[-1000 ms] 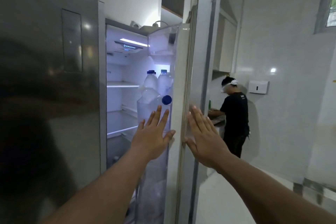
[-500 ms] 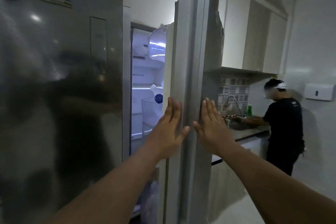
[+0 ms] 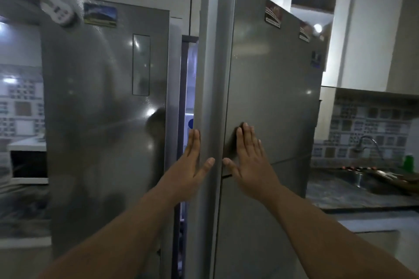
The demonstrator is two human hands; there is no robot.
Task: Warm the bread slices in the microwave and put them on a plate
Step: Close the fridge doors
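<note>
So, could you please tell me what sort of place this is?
Most likely a home kitchen: a side-by-side steel fridge with magnets, a sink with a faucet under a tiled backsplash, and a white microwave at left.

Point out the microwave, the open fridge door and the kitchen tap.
microwave (image 3: 28,166), head view, its dark front window.
fridge door (image 3: 272,97), head view, steel outer face above the hands.
kitchen tap (image 3: 368,142), head view, its curved spout.

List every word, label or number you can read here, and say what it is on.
None can be read.
Left fridge door: picture magnet, no legible text.
Right fridge door: two stickers and a blue badge, lettering too blurred.
</note>
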